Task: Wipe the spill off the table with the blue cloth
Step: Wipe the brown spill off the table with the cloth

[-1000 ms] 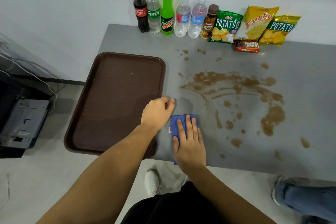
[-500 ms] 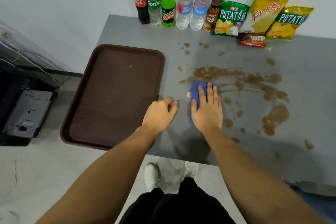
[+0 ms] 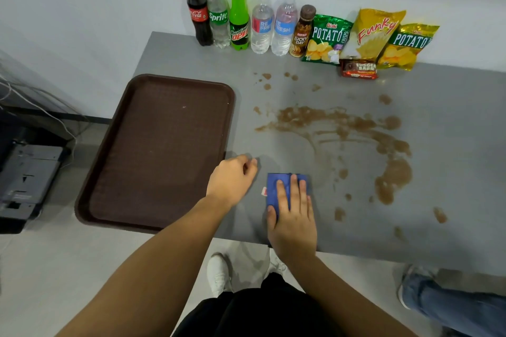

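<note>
A folded blue cloth (image 3: 275,188) lies flat on the grey table (image 3: 451,172) near its front edge. My right hand (image 3: 293,216) presses down on it with fingers spread, covering its near half. A brown spill (image 3: 394,175) smears across the table to the right and beyond the cloth, with scattered drops around it. My left hand (image 3: 232,179) rests on the table beside the cloth, fingers loosely curled, holding nothing, close to the brown tray's right edge.
A brown tray (image 3: 164,145) covers the table's left end. Along the back wall stand several bottles (image 3: 241,16) and snack bags (image 3: 372,35). Another person's jeans-clad leg (image 3: 449,306) shows at the lower right. A dark machine (image 3: 24,180) sits on the floor at left.
My right hand has pulled the cloth back from the spill's left end toward the front edge, leaving a cleaner streak. My left hand has stayed in place.
</note>
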A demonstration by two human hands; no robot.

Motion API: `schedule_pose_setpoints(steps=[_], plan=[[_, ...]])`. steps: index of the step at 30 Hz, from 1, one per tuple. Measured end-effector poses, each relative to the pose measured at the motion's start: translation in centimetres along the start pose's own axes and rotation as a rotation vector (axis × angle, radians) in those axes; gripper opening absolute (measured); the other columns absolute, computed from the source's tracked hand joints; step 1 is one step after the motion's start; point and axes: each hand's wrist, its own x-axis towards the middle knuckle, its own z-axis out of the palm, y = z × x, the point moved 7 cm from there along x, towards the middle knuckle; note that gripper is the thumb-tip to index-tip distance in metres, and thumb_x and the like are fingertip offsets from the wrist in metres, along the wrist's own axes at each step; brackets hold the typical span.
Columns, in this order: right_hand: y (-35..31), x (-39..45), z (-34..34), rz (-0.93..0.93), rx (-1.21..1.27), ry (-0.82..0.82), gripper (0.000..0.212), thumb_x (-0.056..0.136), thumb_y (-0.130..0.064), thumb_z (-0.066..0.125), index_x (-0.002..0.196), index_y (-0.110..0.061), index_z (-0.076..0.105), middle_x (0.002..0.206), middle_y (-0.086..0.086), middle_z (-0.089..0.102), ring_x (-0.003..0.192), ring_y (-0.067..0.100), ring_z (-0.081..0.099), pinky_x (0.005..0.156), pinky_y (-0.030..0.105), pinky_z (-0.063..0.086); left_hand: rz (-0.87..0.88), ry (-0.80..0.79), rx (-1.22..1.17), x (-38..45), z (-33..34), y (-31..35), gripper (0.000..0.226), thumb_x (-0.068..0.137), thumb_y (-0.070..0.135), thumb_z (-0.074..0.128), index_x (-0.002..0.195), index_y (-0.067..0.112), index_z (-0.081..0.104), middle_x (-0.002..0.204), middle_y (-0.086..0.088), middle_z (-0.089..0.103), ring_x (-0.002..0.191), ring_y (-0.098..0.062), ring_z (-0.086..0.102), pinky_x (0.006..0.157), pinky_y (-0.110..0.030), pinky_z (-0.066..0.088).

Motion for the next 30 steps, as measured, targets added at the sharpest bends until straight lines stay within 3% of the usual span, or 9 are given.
schedule_pose_setpoints(steps=[6, 12, 16, 21, 26, 30], plan=[[-1.2, 3.7, 0.2, -0.131, 0.038, -0.022, 0.064, 0.103, -0.048, 0.038, 0.160, -0.021, 0.032, 0.171, 0.011, 0.018, 0.160, 0.026, 0.008, 0.128, 0.043, 0.019, -0.061, -0.007, 0.035, -0.7, 1.6, -0.5, 0.033, 0.105, 0.044, 0.049, 0.078, 0.025, 0.055, 0.065, 0.004, 0.058, 0.065, -0.026, 0.063, 0.062, -0.035, 0.049], [1.7, 9.6, -1.6, -0.039, 0.038, -0.043, 0.065, 0.104, -0.049, 0.034, 0.163, -0.024, 0.024, 0.173, 0.007, 0.008, 0.160, 0.026, 0.003, 0.130, 0.044, 0.012, -0.039, 0.045, 0.028, -0.8, 1.4, 0.2, 0.037, 0.105, 0.043, 0.050, 0.081, 0.016, 0.061, 0.059, 0.004, 0.053, 0.065, -0.031, 0.063, 0.061, -0.039, 0.051], [5.0, 9.3, -2.4, 0.040, 0.048, -0.019, 0.066, 0.104, -0.047, 0.039, 0.163, -0.023, 0.024, 0.173, 0.008, 0.010, 0.160, 0.028, 0.006, 0.129, 0.044, 0.013, -0.016, 0.086, 0.052, -1.5, 1.9, 0.5, 0.028, 0.104, 0.037, 0.054, 0.097, 0.015, 0.068, 0.090, -0.006, 0.068, 0.086, -0.031, 0.064, 0.072, -0.040, 0.052], [8.8, 6.3, -3.2, 0.113, 0.009, -0.002, 0.067, 0.105, -0.048, 0.037, 0.164, -0.025, 0.015, 0.173, 0.006, 0.006, 0.160, 0.027, 0.004, 0.129, 0.044, 0.015, 0.082, 0.140, 0.178, -1.7, 2.6, 1.0, 0.022, 0.100, 0.030, 0.062, 0.110, 0.013, 0.072, 0.116, -0.011, 0.064, 0.105, -0.036, 0.057, 0.088, -0.046, 0.049], [9.1, 1.8, -2.9, 0.130, -0.009, 0.018, 0.066, 0.104, -0.045, 0.036, 0.164, -0.021, 0.021, 0.173, 0.009, 0.012, 0.159, 0.031, 0.011, 0.127, 0.046, 0.021, 0.124, 0.146, 0.279, -1.4, 3.8, 0.4, 0.036, 0.100, 0.034, 0.060, 0.132, 0.017, 0.063, 0.140, -0.008, 0.055, 0.128, -0.034, 0.050, 0.101, -0.049, 0.045], [5.9, -1.0, -1.9, -0.008, -0.033, 0.080, 0.063, 0.105, -0.042, 0.039, 0.162, -0.018, 0.026, 0.171, 0.013, 0.019, 0.158, 0.032, 0.017, 0.125, 0.046, 0.028, 0.118, 0.166, 0.316, -1.1, 4.3, -1.0, 0.050, 0.103, 0.036, 0.054, 0.149, 0.016, 0.049, 0.159, -0.011, 0.041, 0.146, -0.033, 0.037, 0.117, -0.050, 0.036]])
